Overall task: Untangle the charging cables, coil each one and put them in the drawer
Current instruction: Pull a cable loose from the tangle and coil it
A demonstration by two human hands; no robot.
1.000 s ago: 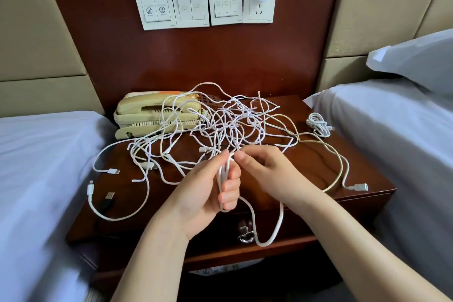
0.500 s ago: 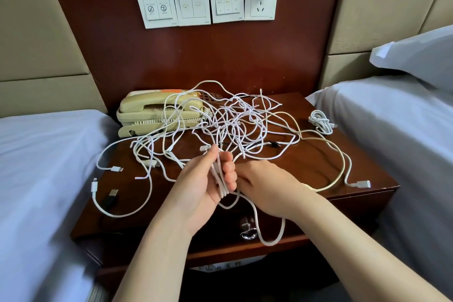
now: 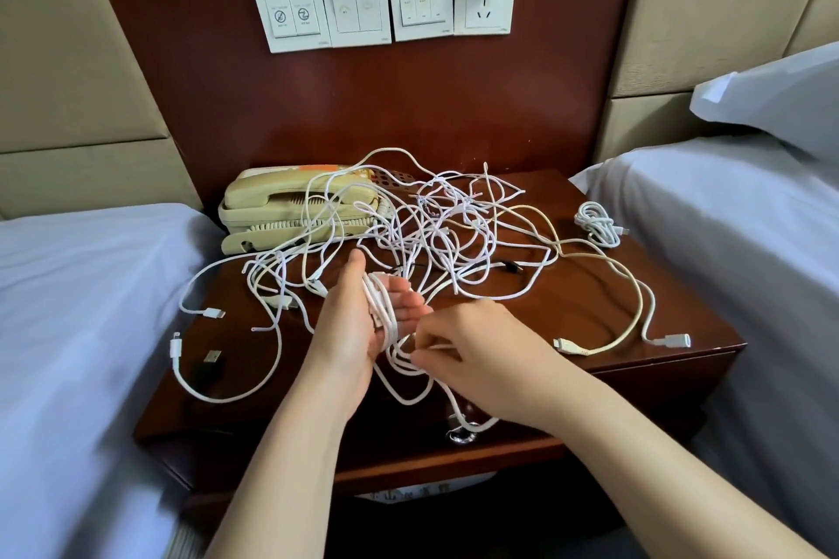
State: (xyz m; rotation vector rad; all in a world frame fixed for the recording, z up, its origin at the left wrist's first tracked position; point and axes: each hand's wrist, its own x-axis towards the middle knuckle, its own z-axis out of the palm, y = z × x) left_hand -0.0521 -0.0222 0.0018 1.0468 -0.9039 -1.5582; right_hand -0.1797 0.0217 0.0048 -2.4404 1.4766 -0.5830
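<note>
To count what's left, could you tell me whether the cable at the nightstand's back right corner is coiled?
Coiled: the small white cable lies gathered in tight loops, one plug sticking out, on the nightstand.

Single head-worn wide-angle view, facing forward and down, close over the desk (image 3: 590, 300). Left hand (image 3: 358, 322), right hand (image 3: 481, 345) and charging cables (image 3: 447, 231) fill centre frame. Wall switches (image 3: 354, 9) at top, left bed (image 3: 68, 309) and right bed (image 3: 726, 241) at the edges.
</note>
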